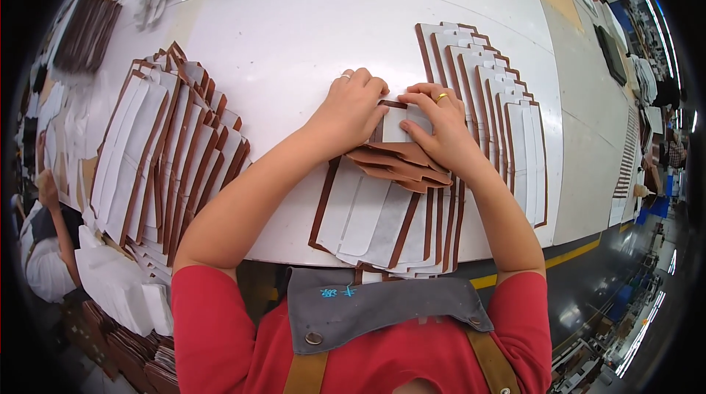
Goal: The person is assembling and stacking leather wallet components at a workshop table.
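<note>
Side by side in front of me, both hands are on a white panel with brown edging point(394, 126). My left hand point(351, 111) has its fingers bent and closed at the panel's left upper edge. My right hand point(441, 128), with a gold ring, closes thumb and fingers over its right upper edge. Several brown folded flaps point(401, 165) bunch up just below the hands, toward me. Beneath them, a fanned row of white panels with brown edges point(360, 217) reaches the table's near edge. What the fingertips press on is partly hidden.
A fanned stack of brown-edged white panels point(162, 151) lies at the left, and another point(507, 122) at the right of the white table point(294, 34). At the far left are dark brown stacks point(88, 30) and a co-worker's arm point(59, 225). White folded sheets point(121, 284) sit lower left.
</note>
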Action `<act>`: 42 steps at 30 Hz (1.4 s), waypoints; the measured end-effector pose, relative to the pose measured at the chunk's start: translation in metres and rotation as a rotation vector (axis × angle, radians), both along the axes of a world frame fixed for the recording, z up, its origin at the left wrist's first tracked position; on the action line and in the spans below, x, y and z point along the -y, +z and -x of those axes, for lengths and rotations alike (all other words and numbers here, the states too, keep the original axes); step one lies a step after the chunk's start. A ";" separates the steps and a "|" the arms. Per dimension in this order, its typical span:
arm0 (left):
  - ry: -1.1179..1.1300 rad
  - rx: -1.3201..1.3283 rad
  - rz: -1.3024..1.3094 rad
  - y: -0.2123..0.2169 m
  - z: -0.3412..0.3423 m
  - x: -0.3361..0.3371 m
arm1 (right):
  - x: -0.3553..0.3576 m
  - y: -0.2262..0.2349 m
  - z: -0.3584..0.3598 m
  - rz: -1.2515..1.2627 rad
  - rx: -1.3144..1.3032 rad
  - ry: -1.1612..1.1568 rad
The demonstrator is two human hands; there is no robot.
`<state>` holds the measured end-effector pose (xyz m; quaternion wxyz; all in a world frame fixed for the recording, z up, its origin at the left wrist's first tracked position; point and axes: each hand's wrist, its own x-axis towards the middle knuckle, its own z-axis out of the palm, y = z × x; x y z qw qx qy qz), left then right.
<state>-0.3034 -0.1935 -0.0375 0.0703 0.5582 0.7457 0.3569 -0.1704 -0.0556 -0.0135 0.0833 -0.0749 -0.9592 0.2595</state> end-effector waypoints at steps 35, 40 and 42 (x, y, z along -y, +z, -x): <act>0.065 -0.068 -0.029 -0.005 -0.011 0.023 | 0.005 0.006 0.003 -0.303 -0.082 0.186; 0.062 -0.077 -0.037 -0.002 -0.012 0.025 | 0.004 0.005 0.005 -0.347 -0.089 0.198; 0.059 -0.087 -0.039 -0.003 -0.012 0.025 | 0.004 0.005 0.005 -0.351 -0.087 0.199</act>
